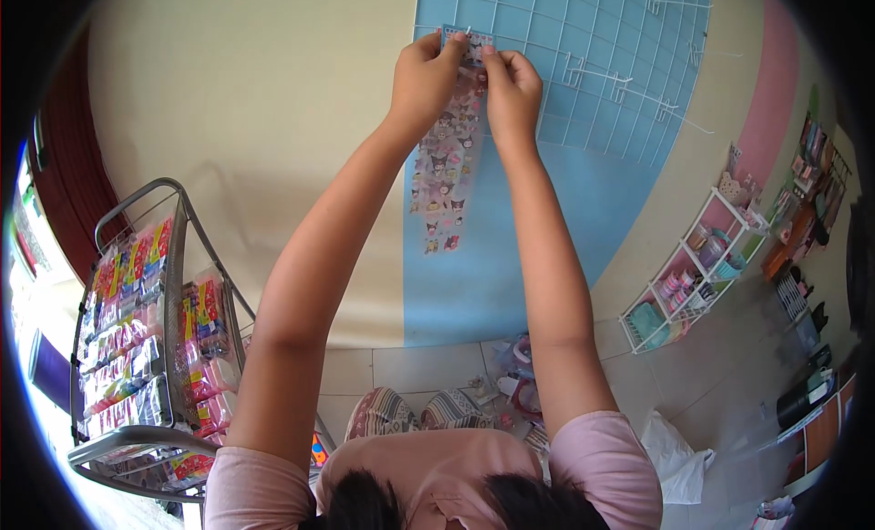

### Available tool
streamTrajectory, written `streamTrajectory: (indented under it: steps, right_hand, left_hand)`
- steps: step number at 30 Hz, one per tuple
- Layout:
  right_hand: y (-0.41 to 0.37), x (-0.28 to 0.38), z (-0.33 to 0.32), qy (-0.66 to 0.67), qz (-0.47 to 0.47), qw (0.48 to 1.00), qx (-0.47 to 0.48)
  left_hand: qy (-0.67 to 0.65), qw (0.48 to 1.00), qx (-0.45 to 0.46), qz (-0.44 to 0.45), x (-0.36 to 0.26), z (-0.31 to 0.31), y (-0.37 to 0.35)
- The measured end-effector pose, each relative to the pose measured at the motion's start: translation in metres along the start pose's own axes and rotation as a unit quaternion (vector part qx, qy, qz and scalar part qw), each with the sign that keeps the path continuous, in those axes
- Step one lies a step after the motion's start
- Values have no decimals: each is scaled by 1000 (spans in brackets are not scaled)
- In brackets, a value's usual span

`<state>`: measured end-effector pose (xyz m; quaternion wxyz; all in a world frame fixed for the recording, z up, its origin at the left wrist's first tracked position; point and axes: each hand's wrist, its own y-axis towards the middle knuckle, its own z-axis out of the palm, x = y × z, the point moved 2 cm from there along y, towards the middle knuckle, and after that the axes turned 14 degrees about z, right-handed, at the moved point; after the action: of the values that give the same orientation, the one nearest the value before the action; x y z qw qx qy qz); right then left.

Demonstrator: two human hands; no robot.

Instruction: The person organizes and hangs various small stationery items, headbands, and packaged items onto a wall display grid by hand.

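A long clear strip of cartoon stickers [444, 174] hangs down in front of the wall, with a small printed header at its top. My left hand [425, 83] pinches the left side of that header, thumb laid over its front. On the other side, my right hand [516, 92] grips the right edge between thumb and curled fingers. Both hands are raised at the left part of a white wire grid [547, 29] on the blue wall. A white hook tip shows at the header's top edge, between the hands.
Several bare white hooks [602, 74] stick out from the grid to the right. A metal rack [178, 257] of packaged goods stands at the left. At the right are a white shelf unit [682, 266] and a white plastic bag [674, 457] on the tiled floor [401, 370].
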<state>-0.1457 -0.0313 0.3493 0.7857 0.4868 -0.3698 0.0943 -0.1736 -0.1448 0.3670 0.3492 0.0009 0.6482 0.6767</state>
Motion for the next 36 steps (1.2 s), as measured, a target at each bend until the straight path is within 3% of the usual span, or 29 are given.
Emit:
streamTrajectory:
  steps: [3,6,9,12,15,18,19,22,23,26,28,30,31,32,33,36]
  right_hand:
    - [1,-6,3,-28,-9,1000,-8]
    - [3,-11,4,-96,-16,995,-37]
    - [1,-23,0,-133,-7,991,-20]
    - [-7,-30,-4,-156,-63,983,-73]
    - [-6,-28,-2,-170,-141,969,-113]
    - [-14,-19,12,-47,-51,998,10]
    - [-6,-28,17,-75,-117,990,21]
    - [-21,-48,15,15,20,993,117]
    - [-28,-59,14,9,21,996,87]
    - [-57,-108,-6,-81,35,994,66]
    - [-92,-139,-21,-64,169,980,89]
    - [-128,-180,-42,-161,97,981,48]
    - [-155,-197,-56,-211,94,973,29]
    - [-185,-210,-75,-264,96,960,2]
    - [-215,-216,-96,-274,122,954,21]
    - [-324,-230,-183,-359,207,910,23]
  left_hand:
    - [46,999,3,1,6,-7,0]
    - [176,979,-15,98,27,-19,6]
    - [226,972,-9,60,29,-33,-7]
    - [278,956,-20,87,33,-42,-18]
    - [192,973,-56,118,53,-47,-17]
    - [90,988,-2,128,82,-39,-18]
    - [71,990,12,124,88,-32,-22]
    - [-24,994,4,106,94,-17,-49]
    - [-51,997,3,59,92,-15,-60]
    - [52,994,-2,98,118,-19,-96]
    - [65,997,6,51,130,-25,-130]
    - [63,998,-4,23,161,-35,-172]
    - [106,994,12,1,155,-37,-188]
    - [301,950,41,75,191,-54,-213]
    - [251,967,47,-16,203,-62,-237]
    - [173,971,97,-132,196,-64,-304]
